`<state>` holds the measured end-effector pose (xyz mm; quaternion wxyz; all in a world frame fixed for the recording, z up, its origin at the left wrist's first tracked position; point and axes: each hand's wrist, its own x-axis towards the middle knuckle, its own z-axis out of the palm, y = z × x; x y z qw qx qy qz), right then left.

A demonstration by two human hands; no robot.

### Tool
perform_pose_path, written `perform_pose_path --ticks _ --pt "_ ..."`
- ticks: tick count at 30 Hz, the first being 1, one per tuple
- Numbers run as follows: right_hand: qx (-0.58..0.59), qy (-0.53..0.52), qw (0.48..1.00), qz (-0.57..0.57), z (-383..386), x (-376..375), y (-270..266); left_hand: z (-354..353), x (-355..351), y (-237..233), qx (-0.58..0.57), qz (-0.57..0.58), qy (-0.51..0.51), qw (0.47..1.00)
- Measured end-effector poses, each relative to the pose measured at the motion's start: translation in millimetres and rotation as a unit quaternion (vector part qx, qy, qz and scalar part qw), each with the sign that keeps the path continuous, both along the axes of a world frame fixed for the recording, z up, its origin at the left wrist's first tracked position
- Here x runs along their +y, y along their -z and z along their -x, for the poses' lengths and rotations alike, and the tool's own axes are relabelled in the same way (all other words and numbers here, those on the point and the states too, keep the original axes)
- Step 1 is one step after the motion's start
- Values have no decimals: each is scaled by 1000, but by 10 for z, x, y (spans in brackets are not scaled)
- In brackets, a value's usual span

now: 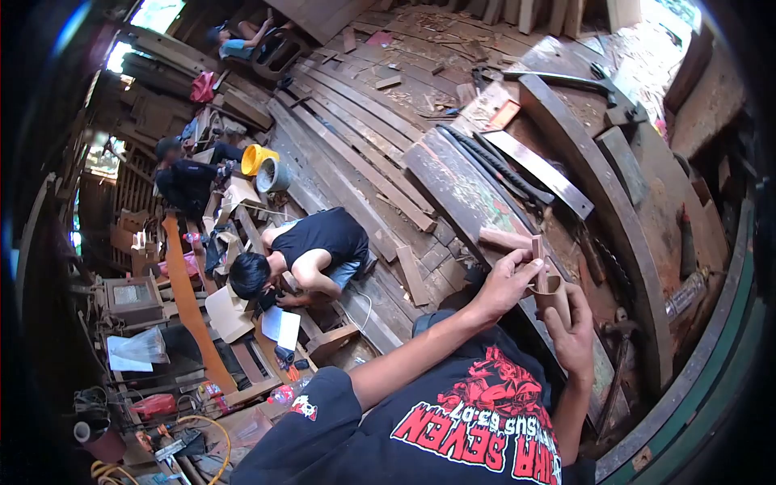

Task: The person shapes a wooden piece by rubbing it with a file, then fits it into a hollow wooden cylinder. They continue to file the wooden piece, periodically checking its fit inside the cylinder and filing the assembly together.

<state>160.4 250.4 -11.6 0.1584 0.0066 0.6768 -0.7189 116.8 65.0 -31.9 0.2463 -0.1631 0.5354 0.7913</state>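
My left hand [511, 284] pinches a thin wooden strip [539, 257] between thumb and fingers, just above the mouth of a hollow brown tube. In my right hand [571, 330] is that brown tube [554, 297], its round opening facing up and the fingers wrapped round its side. The strip's lower end overlaps the tube's rim in this view. A short reddish wood block [505, 238] lies on the bench just beyond my left hand.
A long curved wooden beam [602, 194] runs along the workbench, beside a handsaw [543, 174] and a hammer [594, 81]. Left of me a person in a black sleeveless top [323, 241] crouches among planks. A yellow bucket [256, 158] and grey bucket [273, 175] stand farther off.
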Motion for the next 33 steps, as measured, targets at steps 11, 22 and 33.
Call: perform_pose_path --ticks 11,22,33 --pt "60 228 967 -96 -220 287 202 -246 682 -110 -62 -94 104 988" --pt "65 174 962 -198 -473 789 257 -279 1044 -195 -17 -56 196 979" --pt "32 117 984 -130 -507 828 309 -352 976 -286 104 78 290 948"
